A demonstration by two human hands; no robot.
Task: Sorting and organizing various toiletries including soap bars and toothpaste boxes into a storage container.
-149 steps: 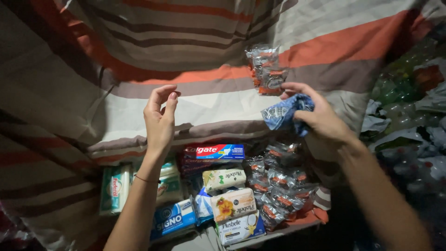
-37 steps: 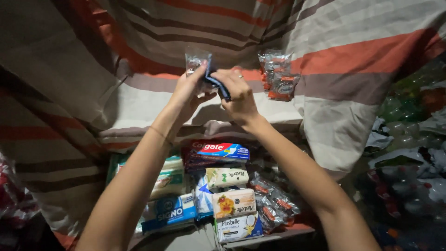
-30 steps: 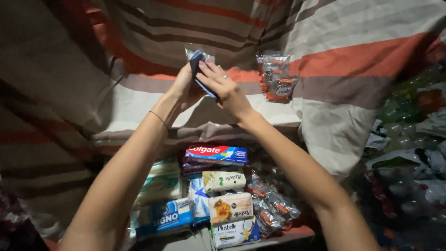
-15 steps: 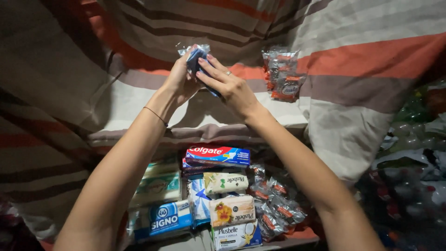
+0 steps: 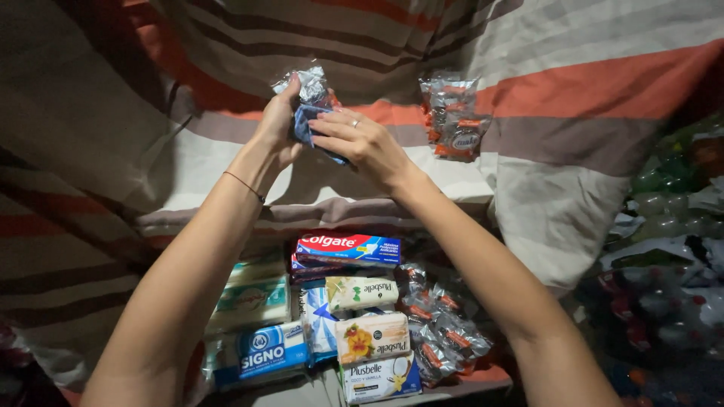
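Both my hands are raised in front of a striped cloth (image 5: 573, 83). My left hand (image 5: 280, 120) and my right hand (image 5: 354, 139) together grip a small clear-and-blue plastic packet (image 5: 308, 98), crinkled at its top. A second clear packet of small red-wrapped items (image 5: 452, 113) hangs on the cloth to the right of my hands. Below my arms lie a red and blue toothpaste box (image 5: 348, 247) and several soap boxes (image 5: 369, 339).
A blue and white pack (image 5: 264, 353) and pale green packs (image 5: 249, 301) lie at the lower left. Small red-wrapped packets (image 5: 441, 335) sit at the lower right of the boxes. Bagged bottles (image 5: 664, 264) fill the dark right side.
My right hand carried the blue packet from the right side over to my left hand. Both hands now hold it, a little lower and more central than half a second ago.
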